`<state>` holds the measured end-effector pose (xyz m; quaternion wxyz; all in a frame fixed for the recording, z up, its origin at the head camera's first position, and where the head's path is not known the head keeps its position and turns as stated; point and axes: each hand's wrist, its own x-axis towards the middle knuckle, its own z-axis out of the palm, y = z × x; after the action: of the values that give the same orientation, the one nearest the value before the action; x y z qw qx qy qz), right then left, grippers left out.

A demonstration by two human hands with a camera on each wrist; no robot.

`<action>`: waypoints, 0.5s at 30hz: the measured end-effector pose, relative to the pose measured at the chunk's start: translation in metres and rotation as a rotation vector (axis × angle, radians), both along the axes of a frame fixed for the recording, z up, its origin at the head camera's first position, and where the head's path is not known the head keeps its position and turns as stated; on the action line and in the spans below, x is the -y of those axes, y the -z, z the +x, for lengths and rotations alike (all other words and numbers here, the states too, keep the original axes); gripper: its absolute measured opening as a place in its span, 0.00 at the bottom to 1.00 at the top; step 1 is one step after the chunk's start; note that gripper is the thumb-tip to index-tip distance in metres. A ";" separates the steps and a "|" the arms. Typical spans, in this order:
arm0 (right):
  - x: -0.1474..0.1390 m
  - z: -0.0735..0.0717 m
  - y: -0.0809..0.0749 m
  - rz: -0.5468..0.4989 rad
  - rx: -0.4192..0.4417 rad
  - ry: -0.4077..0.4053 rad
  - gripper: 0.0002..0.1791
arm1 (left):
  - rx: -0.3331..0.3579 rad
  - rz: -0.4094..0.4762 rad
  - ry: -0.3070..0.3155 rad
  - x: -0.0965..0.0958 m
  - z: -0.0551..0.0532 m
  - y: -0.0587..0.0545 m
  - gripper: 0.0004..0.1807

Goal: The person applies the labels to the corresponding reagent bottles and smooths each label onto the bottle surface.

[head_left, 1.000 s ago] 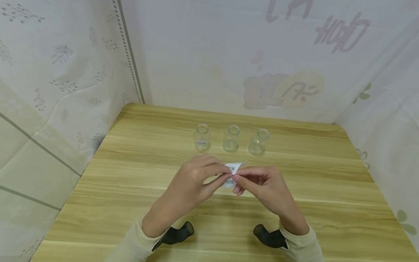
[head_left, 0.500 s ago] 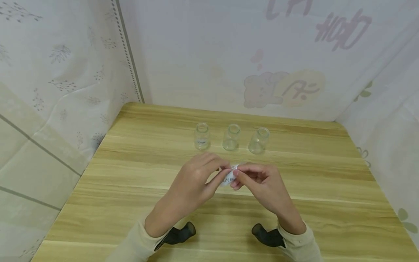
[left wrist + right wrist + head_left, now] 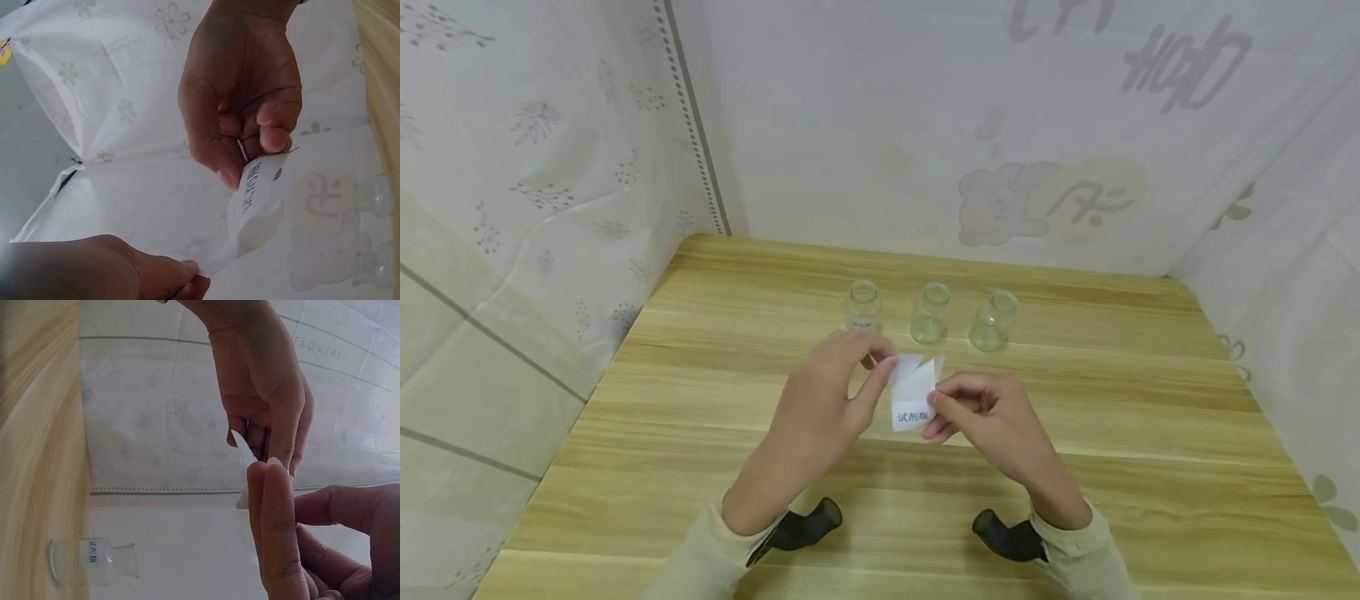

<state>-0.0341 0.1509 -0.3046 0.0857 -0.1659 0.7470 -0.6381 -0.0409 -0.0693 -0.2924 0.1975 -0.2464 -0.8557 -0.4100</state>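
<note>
A white sticker label with black printed characters on its lower strip is stretched between both hands over the middle of the table. My left hand pinches its upper left part between thumb and index finger. My right hand pinches the right edge near the print. A slanted gap splits the paper's top edge, with a pointed corner standing up on the right. In the left wrist view the paper curves between the two hands. Seen from the right wrist, the paper is nearly edge-on.
Beyond the hands three glass bottles stand in a row: the left bottle bears a printed label, the middle bottle and right bottle are plain. Black curved pieces stick out at both cuffs. Patterned curtains surround the wooden table.
The hands were close together at the paper; my left hand has since moved left and slightly up, pulling part of the paper along. More of the white sheet and its print now show.
</note>
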 end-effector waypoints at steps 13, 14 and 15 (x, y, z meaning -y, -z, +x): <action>0.025 -0.025 0.059 0.187 0.332 -0.261 0.09 | 0.007 0.021 -0.126 0.023 -0.008 -0.005 0.03; 0.026 -0.027 0.065 0.187 0.358 -0.301 0.09 | 0.007 0.019 -0.124 0.022 -0.009 -0.004 0.03; 0.027 -0.028 0.070 0.194 0.387 -0.333 0.09 | 0.006 0.018 -0.120 0.022 -0.009 -0.004 0.03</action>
<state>-0.0619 0.1242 -0.3743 0.3462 -0.1524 0.7367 -0.5605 -0.0497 -0.0915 -0.2880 0.2213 -0.1913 -0.8658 -0.4059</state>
